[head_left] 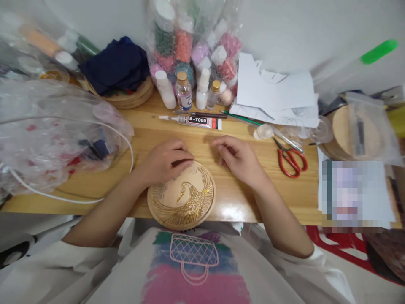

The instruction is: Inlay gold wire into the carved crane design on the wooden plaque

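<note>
A round wooden plaque (182,198) with a raised gold crane design lies at the table's front edge, tilted toward me. Over its upper left rim rests my left hand (169,159), its curled fingers and thumb closed at the edge. To the right of the plaque and apart from it, my right hand (236,158) hovers just above the wood. Its fingers are curled in with the thumb near the index finger; anything between them is too small to make out. Fine grey cloud outlines show on the plaque near my left hand.
Behind my hands lie a B-7000 glue tube (199,121) and a dark pen-like tool (209,114). Small bottles (183,90) stand before bagged jars (196,46). Red-handled scissors (291,160) lie right, below paper sheets (275,93). A plastic bag (57,135) and white cable (131,152) occupy the left.
</note>
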The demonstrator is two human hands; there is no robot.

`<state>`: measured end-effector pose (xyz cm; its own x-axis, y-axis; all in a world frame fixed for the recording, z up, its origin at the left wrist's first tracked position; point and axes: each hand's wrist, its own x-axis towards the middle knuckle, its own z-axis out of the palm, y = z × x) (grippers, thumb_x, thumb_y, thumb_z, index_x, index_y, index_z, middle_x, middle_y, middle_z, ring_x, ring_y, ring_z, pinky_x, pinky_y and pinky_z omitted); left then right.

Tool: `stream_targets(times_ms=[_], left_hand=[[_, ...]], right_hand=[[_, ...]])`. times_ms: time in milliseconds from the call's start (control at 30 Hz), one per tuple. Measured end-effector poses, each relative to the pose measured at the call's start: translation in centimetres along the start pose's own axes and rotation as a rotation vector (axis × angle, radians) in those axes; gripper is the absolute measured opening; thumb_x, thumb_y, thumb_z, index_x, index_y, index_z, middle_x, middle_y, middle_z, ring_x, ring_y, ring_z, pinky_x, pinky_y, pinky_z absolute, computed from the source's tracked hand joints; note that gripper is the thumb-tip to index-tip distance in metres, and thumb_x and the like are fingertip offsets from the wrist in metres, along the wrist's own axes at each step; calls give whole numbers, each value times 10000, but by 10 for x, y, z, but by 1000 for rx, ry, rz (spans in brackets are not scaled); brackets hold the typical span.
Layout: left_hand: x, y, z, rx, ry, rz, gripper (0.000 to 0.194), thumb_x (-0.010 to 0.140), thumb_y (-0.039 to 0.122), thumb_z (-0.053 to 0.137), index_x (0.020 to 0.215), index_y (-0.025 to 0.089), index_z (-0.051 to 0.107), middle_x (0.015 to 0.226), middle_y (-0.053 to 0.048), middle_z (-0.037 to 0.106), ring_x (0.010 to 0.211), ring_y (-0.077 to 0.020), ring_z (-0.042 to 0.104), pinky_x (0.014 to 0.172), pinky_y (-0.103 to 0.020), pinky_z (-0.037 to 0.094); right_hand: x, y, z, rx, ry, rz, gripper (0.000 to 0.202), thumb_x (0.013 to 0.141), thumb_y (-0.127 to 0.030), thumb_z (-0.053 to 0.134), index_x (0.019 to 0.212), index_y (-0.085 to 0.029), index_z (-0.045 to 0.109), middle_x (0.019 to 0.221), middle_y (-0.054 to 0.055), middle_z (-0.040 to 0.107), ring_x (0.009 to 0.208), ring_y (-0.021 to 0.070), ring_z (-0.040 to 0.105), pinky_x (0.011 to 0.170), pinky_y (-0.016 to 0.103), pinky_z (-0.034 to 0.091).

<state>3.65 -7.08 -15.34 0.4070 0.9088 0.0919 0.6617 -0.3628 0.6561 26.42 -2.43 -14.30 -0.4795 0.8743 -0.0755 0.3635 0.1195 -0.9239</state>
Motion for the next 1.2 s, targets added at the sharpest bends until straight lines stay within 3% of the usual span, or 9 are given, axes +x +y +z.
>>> stream_targets(times_ms=[100, 200, 267, 400, 533, 667, 767, 967, 1200], left_hand=[[0, 0, -1, -44, -15, -24, 255, 927, 359, 532, 908, 211, 739, 886, -30, 658, 817, -162, 598, 773, -311, 497], [2, -1, -2, -66, -32, -39, 278, 938, 387, 524, 920, 214, 741, 891, -11, 656, 823, -148, 594, 775, -293, 490], [6, -2, -2, -56, -61, -1, 265, 943, 360, 523, 925, 215, 744, 890, -9, 655, 823, -144, 589, 774, -292, 483], [19, -1, 0, -23, -93, 89, 211, 926, 284, 554, 896, 218, 752, 873, -24, 658, 847, -161, 588, 773, -312, 473], [33, 6, 2, 11, -139, 83, 188, 918, 236, 561, 920, 215, 748, 902, -9, 668, 906, -161, 590, 834, -309, 472], [34, 8, 0, 53, -151, 129, 243, 953, 205, 495, 948, 176, 737, 943, -24, 670, 935, -165, 594, 857, -310, 479], [30, 4, -1, 44, -111, 191, 267, 970, 207, 466, 965, 145, 726, 923, -53, 648, 901, -171, 589, 802, -311, 494], [24, -3, -1, 33, -97, 207, 273, 982, 214, 438, 987, 158, 705, 922, -64, 608, 897, -178, 564, 792, -330, 490], [20, -2, -5, 73, -96, 261, 284, 977, 178, 392, 1056, 169, 665, 957, -64, 604, 920, -180, 555, 819, -336, 502]], right_hand=[[2, -5, -4, 363, 23, 101, 149, 861, -272, 531, 938, -192, 631, 692, -23, 614, 519, 89, 555, 522, 241, 464], [4, -9, -8, 760, -69, 150, 216, 798, -231, 535, 975, -193, 653, 789, 0, 697, 597, 106, 623, 561, 241, 498], [4, -9, -10, 876, -129, 133, 263, 778, -233, 537, 1004, -190, 664, 810, 6, 720, 638, 112, 643, 575, 235, 499], [4, -4, -8, 739, -98, 53, 321, 776, -287, 614, 1084, -210, 659, 926, 22, 735, 728, 121, 657, 635, 245, 514], [5, 0, -6, 631, -50, 22, 395, 775, -342, 672, 1151, -223, 649, 990, 37, 733, 814, 142, 676, 731, 286, 552], [6, -2, -8, 575, 33, 55, 443, 709, -406, 775, 1099, -217, 680, 935, 27, 742, 840, 149, 684, 763, 298, 566], [6, -2, -6, 507, 120, 16, 369, 721, -428, 782, 1011, -211, 707, 862, 14, 740, 803, 140, 686, 788, 306, 562], [10, 7, 0, 429, 223, -18, 349, 774, -506, 717, 917, -188, 709, 737, 14, 702, 678, 127, 633, 640, 280, 522], [9, 5, -3, 301, 184, -69, 226, 808, -394, 686, 879, -180, 695, 735, 13, 678, 638, 115, 586, 590, 267, 476]])
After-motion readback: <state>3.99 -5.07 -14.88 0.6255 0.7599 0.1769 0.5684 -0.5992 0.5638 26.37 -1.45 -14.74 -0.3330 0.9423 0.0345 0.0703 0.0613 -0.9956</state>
